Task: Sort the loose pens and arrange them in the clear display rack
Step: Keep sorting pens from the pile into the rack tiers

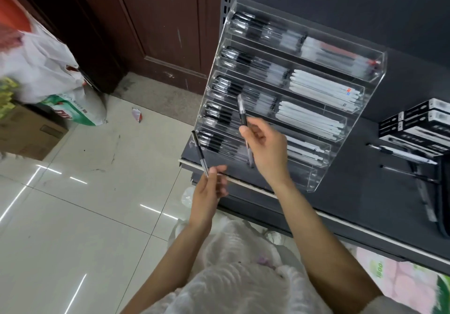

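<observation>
A shop: dark slotted retail shelving [341,2] carries a stocked pen rack [287,89] and boxed stock [418,123].

A clear display rack [375,70] stands on a dark shelf [365,192], its tiers filled with black pens on the left and white pens on the right. The left hand [209,192] pinches a black pen [199,153] by its lower end. The right hand [265,148] holds another pen [242,111] upright before the rack. Loose pens [401,154] and boxes [418,123] lie to the right.

Rack on the shelf — hands before it

The display rack [289,99] stands on the shelf [365,216]; boxes [421,123] to its right — loose pens [401,154] before them.
</observation>
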A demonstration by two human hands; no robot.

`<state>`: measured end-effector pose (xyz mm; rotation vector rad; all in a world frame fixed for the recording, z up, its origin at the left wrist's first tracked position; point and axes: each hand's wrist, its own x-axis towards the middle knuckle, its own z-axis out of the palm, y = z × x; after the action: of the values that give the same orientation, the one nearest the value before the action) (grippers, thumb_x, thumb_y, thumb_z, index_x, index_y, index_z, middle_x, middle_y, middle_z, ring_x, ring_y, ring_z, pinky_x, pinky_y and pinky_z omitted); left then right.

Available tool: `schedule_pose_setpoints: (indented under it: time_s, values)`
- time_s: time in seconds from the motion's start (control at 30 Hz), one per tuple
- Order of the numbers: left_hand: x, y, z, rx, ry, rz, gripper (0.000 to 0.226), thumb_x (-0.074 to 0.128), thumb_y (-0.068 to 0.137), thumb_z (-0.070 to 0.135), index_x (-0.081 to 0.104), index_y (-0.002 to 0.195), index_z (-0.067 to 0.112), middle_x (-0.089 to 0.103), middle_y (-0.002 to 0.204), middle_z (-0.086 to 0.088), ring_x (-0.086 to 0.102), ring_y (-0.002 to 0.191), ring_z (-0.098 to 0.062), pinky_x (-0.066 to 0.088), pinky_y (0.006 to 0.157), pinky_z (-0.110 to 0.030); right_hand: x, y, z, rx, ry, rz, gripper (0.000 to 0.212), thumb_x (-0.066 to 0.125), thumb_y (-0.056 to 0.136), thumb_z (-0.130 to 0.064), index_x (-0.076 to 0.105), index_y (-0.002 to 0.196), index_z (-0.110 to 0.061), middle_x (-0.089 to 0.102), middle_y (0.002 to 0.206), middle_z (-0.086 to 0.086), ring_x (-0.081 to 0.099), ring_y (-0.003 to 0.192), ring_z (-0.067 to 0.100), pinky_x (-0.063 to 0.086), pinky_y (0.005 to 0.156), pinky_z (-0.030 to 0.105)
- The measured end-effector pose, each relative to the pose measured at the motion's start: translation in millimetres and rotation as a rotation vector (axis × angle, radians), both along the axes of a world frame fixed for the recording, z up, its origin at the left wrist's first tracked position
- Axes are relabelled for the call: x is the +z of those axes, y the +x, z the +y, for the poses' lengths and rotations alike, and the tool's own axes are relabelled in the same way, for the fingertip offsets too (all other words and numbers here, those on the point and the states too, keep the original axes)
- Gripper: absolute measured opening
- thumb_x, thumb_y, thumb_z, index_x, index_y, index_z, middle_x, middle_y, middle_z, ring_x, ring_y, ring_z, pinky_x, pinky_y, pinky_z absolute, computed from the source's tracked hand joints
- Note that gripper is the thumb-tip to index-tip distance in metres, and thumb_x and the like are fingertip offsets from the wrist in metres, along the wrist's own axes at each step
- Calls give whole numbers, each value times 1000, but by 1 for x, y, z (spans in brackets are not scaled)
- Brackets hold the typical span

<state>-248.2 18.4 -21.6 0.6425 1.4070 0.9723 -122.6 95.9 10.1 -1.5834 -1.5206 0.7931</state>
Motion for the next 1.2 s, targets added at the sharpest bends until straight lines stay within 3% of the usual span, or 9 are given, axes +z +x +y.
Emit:
schedule_pose_setpoints:
  time_s: [0.1,0.2,0.4,0.63,0.73,0.83,0.97,1.1,1.2]
  values:
    - [-3,-15,4,207,-85,-27,28,39,101,29,57,86,13,34,54,9,32,50,-7,37,51,-16,-6,4,9,280,76,-464,27,63,89,-25,68,114,-16,69,85,0,60,71,11,46,59,23]
    - [-1,-28,11,334,-117,-86,27,40,101,30,50,80,17,28,49,12,27,44,-6,33,46,-17,-20,-9,10,456,36,-643,30,65,87,-25,65,116,-16,71,91,0,65,81,13,46,63,22]
    - [-2,-38,15,462,-78,-291,26,31,100,22,48,80,19,22,49,12,20,41,-6,32,48,-18,-39,-29,20,457,73,-752,22,61,90,-29,69,105,-15,69,95,0,65,85,17,52,68,30]
    - [-5,-35,10,405,-24,-322,23,39,100,22,61,94,18,46,64,8,45,59,-7,40,72,-22,-42,-30,15,396,53,-662,21,61,91,-22,69,107,-14,68,100,3,65,88,19,50,68,25]
    - [1,-23,9,248,104,-160,22,39,101,19,60,103,11,68,82,3,64,78,-11,47,74,-20,-23,-23,-3,301,-18,-325,19,61,91,-25,69,105,-15,67,93,-2,61,80,11,54,67,27]
    - [4,3,9,-40,264,162,20,41,100,14,58,104,4,67,82,7,64,76,-2,46,68,-13,0,-7,-21,273,-158,-131,26,63,89,-27,65,113,-17,65,102,-7,60,93,7,51,79,24]
    - [1,46,8,-395,405,456,33,38,99,37,53,120,16,67,79,1,63,68,-13,49,62,-34,11,32,-33,138,-208,-43,23,68,85,-17,69,108,-15,70,96,-6,64,89,3,51,83,19]
    - [-3,68,23,-632,575,823,34,34,96,42,56,114,23,69,88,2,64,80,-21,47,77,-37,11,83,-35,-26,-91,-142,21,69,84,-16,71,104,-15,73,92,-4,65,80,2,50,77,16]
    - [-17,59,30,-621,709,1166,35,39,86,40,60,109,22,65,100,3,59,97,-22,36,90,-40,-1,103,-34,30,-1,-362,20,71,82,-13,72,102,-15,71,86,-2,61,70,6,53,68,26]
